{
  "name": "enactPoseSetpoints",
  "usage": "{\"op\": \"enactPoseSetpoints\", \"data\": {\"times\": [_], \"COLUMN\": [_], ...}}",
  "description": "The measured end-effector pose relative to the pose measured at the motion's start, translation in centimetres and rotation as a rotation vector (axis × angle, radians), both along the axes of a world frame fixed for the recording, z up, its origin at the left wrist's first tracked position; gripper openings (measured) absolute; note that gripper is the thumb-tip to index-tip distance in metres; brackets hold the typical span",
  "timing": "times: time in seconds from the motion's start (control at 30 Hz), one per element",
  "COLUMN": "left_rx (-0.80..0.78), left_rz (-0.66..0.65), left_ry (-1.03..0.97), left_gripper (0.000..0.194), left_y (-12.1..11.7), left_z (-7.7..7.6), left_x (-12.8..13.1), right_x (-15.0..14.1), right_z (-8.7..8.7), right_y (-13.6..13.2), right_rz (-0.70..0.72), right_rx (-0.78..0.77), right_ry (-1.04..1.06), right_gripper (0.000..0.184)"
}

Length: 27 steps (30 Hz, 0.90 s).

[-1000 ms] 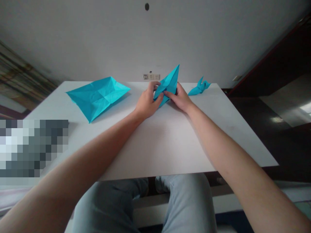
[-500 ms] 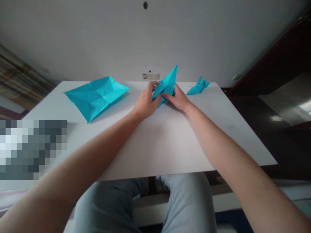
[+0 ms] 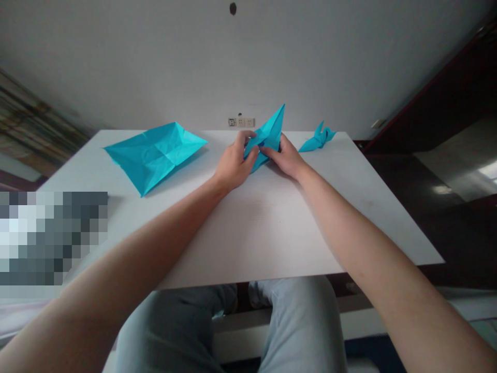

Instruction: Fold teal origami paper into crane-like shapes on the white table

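The left hand (image 3: 235,167) and the right hand (image 3: 284,158) are both on a folded piece of turquoise origami paper (image 3: 267,133), which is held tilted up above the white bench (image 3: 267,228), with its sharp point toward the far side. The fingers (image 3: 248,153) of both hands are closed narrow and hold this paper from two sides. On the left lies a large creased turquoise sheet (image 3: 155,158), and just beyond the right hand lies a small folded turquoise figure (image 3: 317,139). Power sockets (image 3: 240,122) are on the wall behind the bench.
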<state>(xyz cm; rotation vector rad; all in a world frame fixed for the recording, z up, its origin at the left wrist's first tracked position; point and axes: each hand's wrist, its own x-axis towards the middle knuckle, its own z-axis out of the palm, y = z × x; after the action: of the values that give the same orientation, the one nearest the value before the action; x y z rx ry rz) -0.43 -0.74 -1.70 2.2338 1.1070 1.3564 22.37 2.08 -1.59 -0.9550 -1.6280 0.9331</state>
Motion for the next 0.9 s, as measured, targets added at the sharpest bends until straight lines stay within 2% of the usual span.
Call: {"op": "enactPoseSetpoints", "data": {"times": [0.27, 0.57, 0.73, 0.9], "left_rx": [0.019, -0.077, -0.062, -0.038], "left_rz": [-0.023, 0.023, 0.038, 0.034], "left_ry": [0.016, 0.071, 0.094, 0.097], "left_gripper": [0.044, 0.049, 0.056, 0.060], "left_y": [0.0, -0.7, -0.7, -0.6], "left_z": [0.0, 1.1, 0.9, 0.8], "left_x": [0.0, 0.0, 0.1, 0.1], "right_x": [-0.1, 0.0, 0.1, 0.0], "right_z": [0.3, 0.0, 0.1, 0.0], "right_y": [-0.1, 0.0, 0.0, 0.1], "right_rz": [-0.016, -0.013, 0.004, 0.016], "right_rx": [-0.022, -0.040, -0.036, -0.016], "right_ry": [0.003, 0.034, 0.030, 0.037], "right_gripper": [0.072, 0.075, 0.073, 0.080]}}
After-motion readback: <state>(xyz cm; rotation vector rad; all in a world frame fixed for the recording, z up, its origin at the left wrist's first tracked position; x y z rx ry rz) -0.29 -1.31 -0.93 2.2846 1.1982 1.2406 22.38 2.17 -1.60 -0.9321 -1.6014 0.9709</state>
